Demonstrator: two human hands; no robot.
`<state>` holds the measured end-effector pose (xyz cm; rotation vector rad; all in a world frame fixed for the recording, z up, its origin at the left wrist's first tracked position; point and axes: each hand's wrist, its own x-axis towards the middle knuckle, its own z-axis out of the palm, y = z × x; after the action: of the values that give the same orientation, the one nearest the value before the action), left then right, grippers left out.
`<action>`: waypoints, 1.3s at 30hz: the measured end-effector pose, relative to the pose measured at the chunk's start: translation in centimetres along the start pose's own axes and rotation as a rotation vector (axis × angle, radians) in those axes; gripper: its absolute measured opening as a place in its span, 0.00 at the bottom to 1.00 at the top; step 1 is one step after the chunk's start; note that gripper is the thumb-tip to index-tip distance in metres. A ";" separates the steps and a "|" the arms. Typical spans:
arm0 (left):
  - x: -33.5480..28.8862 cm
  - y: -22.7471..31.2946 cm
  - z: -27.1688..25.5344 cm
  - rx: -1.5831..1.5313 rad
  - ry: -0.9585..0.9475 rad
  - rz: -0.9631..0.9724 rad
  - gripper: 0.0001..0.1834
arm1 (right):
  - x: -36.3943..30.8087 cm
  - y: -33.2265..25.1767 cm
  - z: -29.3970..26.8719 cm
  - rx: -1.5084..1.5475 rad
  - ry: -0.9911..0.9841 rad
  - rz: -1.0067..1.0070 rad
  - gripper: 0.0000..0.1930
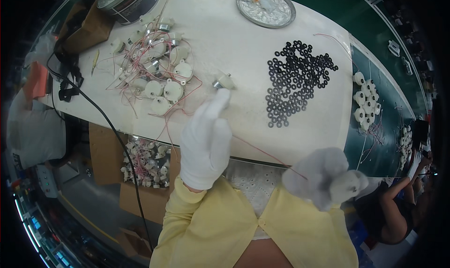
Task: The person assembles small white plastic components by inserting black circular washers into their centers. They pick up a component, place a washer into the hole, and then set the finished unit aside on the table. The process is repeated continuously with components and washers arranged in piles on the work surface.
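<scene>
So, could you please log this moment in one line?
left hand: at lone motor | right hand, blurred: holding round white part | black rings: loose on table

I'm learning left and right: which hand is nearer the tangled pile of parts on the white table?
Left. The left hand is just right of the pile of parts and slightly lower in the picture; the right hand is much farther right and lower.

From my remote view, I see a white unit (227, 82) lying tilted on the white tabletop (220, 38), silvery end leftward; a second unit (345, 188), round, white and blurred, is held in the right hand (318, 176).
</scene>
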<state>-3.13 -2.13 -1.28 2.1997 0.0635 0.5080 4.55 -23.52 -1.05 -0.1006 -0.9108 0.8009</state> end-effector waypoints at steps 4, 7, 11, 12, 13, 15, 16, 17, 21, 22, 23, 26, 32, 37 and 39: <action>1.7 -0.2 0.1 0.127 0.092 0.002 0.24 | -2.7 -6.4 2.9 0.077 0.106 0.040 0.37; 2.7 -1.9 0.4 0.237 0.211 0.128 0.24 | -7.0 -10.2 7.8 -0.555 0.907 0.166 0.35; 4.3 -0.9 1.5 0.528 0.095 0.036 0.23 | -3.2 -11.5 6.8 -1.185 1.265 0.839 0.21; 4.8 -0.9 1.8 0.516 0.078 0.041 0.22 | -2.8 -11.0 5.8 -1.368 1.155 0.869 0.20; 5.3 -1.0 1.9 0.508 0.058 0.047 0.21 | -2.8 -10.1 4.6 -1.540 1.035 0.895 0.20; 5.6 -0.8 1.8 0.503 0.013 0.054 0.20 | -2.5 -9.5 3.0 -1.765 0.830 0.907 0.19; 5.5 -0.7 1.7 0.505 -0.013 0.054 0.20 | -2.3 -9.4 2.4 -1.823 0.756 0.897 0.18; 5.3 -0.6 1.6 0.507 -0.038 0.055 0.20 | -2.3 -9.4 1.9 -1.878 0.680 0.884 0.18; 2.9 -0.5 0.8 0.439 -0.066 0.151 0.24 | -2.5 -9.2 0.8 -1.639 0.844 0.776 0.17; 2.2 -0.8 0.7 0.380 -0.068 0.127 0.25 | -2.1 -8.7 0.6 -1.551 0.896 0.728 0.16; 1.5 -1.1 0.7 0.321 -0.070 0.103 0.26 | -1.9 -8.6 0.6 -1.511 0.918 0.717 0.16; 0.5 -1.7 0.6 0.335 -0.040 0.134 0.28 | -1.5 -8.5 0.3 -1.494 0.928 0.771 0.16; 1.3 -2.3 1.3 0.294 0.001 0.171 0.26 | -2.2 -7.3 -0.6 -1.521 0.873 0.640 0.15; 1.3 -2.1 1.0 0.296 -0.055 0.108 0.25 | -0.2 -7.7 -0.9 -2.259 0.300 0.799 0.20; 1.4 -2.0 1.1 0.295 -0.072 0.094 0.25 | 0.5 -7.5 -0.6 -2.405 0.169 0.837 0.21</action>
<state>-1.21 -1.32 -2.96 2.5172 -0.0041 0.4967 9.49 -28.35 1.88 -2.6878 -1.1691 -0.0645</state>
